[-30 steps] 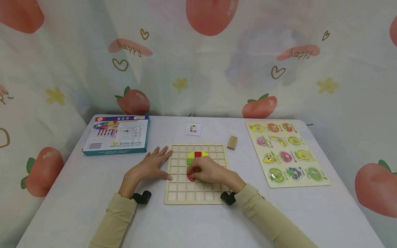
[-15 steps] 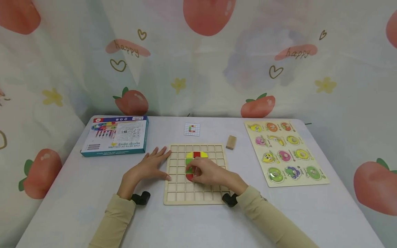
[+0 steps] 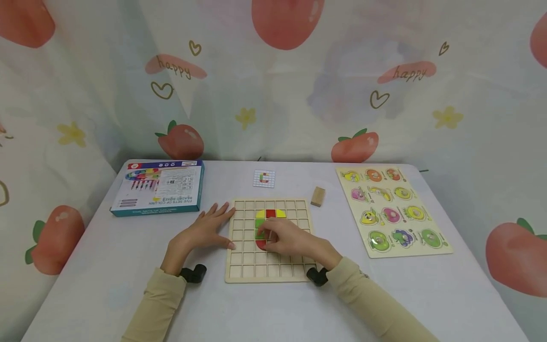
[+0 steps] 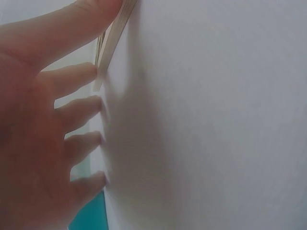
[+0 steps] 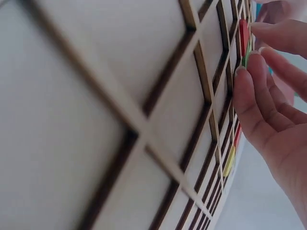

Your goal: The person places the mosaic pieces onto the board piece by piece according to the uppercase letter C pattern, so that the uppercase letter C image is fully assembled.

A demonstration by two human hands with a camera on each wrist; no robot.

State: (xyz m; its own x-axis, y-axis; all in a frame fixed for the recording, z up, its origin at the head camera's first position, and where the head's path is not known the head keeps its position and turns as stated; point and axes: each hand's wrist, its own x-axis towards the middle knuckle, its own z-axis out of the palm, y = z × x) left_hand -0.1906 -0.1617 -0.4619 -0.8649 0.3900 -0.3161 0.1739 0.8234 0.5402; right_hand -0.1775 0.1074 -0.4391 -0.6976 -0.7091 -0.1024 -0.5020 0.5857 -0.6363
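Observation:
A wooden grid board (image 3: 249,271) lies in front of me. Set in its cells are a red quarter-round tile (image 3: 260,245), green tiles (image 3: 259,222), a red square tile (image 3: 271,213) and yellow tiles (image 3: 280,214). My right hand (image 3: 290,236) is over these, thumb and fingers bent and apart. In the right wrist view its thumb is by the red quarter-round tile (image 5: 243,37), and fingertips touch the board; no tile shows pinched. My left hand (image 3: 205,229) lies spread at the board's left edge, thumb and index fingertips against it.
A small pattern card (image 3: 264,179) lies beyond the board, with a wooden block (image 3: 318,196) to its right. A blue-edged box (image 3: 160,187) is at the back left. A fruit puzzle board (image 3: 395,213) lies to the right.
My right fingers have eased a little apart by the red quarter-round tile, and more green shows between them. The left hand holds its place. The head view has shifted slightly.

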